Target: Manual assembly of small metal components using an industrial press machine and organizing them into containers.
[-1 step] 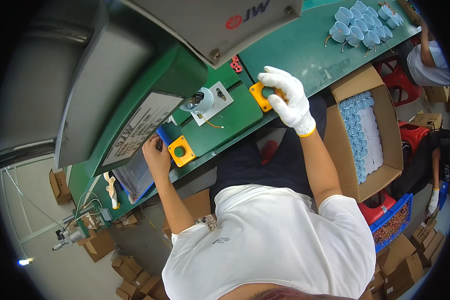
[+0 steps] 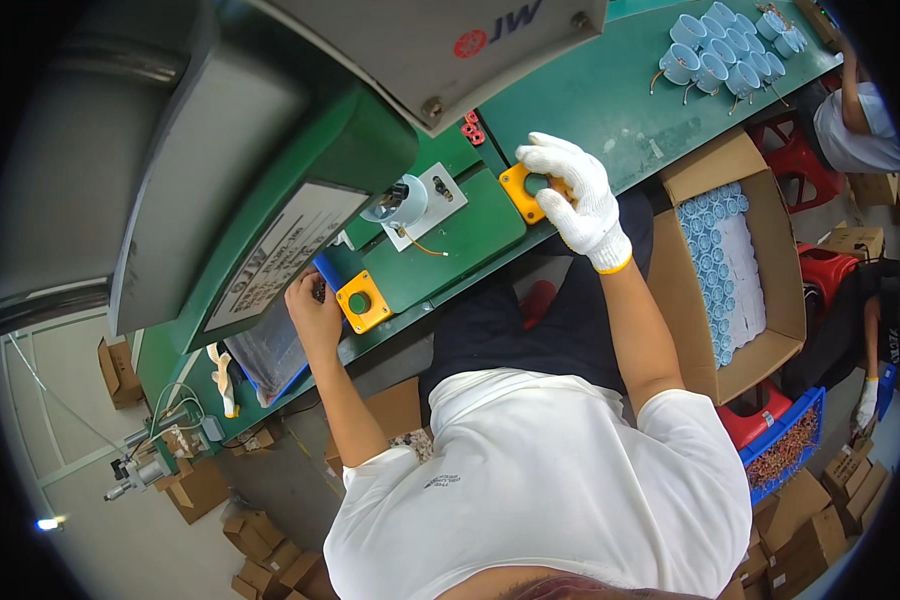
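My right hand [image 2: 582, 205], in a white knit glove, hovers over or rests on a yellow button box [image 2: 521, 194]. Its thumb and fingers are apart around the green button [image 2: 536, 184]; I cannot tell whether they touch it. My bare left hand [image 2: 312, 308] is curled by a blue bin [image 2: 336, 270], among small dark parts [image 2: 318, 291]; what its fingers hold is hidden. Beside it sits a second yellow button box [image 2: 373, 316]. Between my hands, a light blue cup [image 2: 406, 204] with dark parts inside lies partly under the machine head, against a metal plate [image 2: 448, 209]. An orange wire [image 2: 428, 248] trails from it.
A big green and grey machine [image 2: 270, 200] overhangs the left bench. Light blue cups [image 2: 725, 45] with wires stand far right. A cardboard box [image 2: 782, 300] of blue cups is at my right, near a blue crate [image 2: 815, 425]. A glove [image 2: 222, 380] lies left; other people work at right.
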`<state>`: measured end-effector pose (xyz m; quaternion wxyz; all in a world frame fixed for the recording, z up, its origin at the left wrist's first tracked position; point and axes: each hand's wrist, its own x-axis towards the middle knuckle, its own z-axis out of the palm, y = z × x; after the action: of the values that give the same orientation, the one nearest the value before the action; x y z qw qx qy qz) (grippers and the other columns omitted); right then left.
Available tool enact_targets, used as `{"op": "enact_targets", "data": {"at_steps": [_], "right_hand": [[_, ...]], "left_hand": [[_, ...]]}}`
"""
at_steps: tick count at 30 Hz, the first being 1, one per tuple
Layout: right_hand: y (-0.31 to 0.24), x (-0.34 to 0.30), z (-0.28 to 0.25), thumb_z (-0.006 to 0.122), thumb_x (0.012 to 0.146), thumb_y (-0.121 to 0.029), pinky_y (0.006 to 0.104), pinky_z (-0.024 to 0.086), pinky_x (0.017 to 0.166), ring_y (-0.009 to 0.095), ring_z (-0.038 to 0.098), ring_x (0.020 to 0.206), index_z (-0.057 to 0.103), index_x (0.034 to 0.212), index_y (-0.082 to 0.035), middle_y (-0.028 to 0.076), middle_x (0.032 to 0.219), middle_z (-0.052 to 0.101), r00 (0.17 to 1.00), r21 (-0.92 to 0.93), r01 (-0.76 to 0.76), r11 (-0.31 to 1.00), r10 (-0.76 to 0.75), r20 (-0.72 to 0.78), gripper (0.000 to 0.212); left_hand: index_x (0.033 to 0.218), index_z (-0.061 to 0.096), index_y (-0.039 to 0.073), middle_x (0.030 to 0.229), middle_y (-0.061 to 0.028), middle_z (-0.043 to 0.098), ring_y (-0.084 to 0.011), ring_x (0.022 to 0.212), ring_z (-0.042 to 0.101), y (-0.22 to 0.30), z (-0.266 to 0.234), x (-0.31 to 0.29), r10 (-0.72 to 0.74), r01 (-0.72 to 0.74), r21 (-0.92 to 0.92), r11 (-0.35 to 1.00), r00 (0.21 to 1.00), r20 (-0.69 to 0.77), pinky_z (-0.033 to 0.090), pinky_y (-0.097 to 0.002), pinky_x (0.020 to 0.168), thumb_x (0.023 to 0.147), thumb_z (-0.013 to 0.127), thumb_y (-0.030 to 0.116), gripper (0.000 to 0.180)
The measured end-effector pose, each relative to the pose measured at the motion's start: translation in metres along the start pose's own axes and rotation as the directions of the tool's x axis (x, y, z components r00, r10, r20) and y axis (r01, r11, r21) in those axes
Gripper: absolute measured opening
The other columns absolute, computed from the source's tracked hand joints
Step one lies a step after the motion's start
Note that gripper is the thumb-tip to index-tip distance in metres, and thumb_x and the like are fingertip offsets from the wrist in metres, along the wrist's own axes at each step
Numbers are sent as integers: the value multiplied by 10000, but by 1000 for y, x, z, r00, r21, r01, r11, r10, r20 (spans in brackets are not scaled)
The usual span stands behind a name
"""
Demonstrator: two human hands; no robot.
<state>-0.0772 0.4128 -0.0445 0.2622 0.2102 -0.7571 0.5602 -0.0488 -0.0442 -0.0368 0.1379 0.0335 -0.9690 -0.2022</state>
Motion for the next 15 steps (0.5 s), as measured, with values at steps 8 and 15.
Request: {"op": "enact_targets", "data": {"at_steps": [8, 15], "right_hand": [[0, 0, 0, 723, 843, -92, 490, 519, 1136, 433, 655, 1350, 751, 1261, -13, 167, 1260, 779, 1000, -8, -1, 1000, 1, -12, 426], [-19, 18, 1, 762, 786, -143, 496, 561, 1057, 453, 699, 1206, 743, 1176, -4, 175, 1186, 780, 993, -107, 114, 988, -116, -18, 414]], "left_hand": [[1112, 724, -16, 1151, -167, 727, -363, 1143, 648, 6, -2, 0, -50, 48, -57, 997, 998, -42, 501, -463, 1020, 981, 724, 70, 157], [1112, 724, -21, 1094, -188, 720, -368, 1097, 672, 13, -2, -4, -81, 68, -117, 991, 991, -110, 511, -456, 994, 997, 701, 66, 146]]}}
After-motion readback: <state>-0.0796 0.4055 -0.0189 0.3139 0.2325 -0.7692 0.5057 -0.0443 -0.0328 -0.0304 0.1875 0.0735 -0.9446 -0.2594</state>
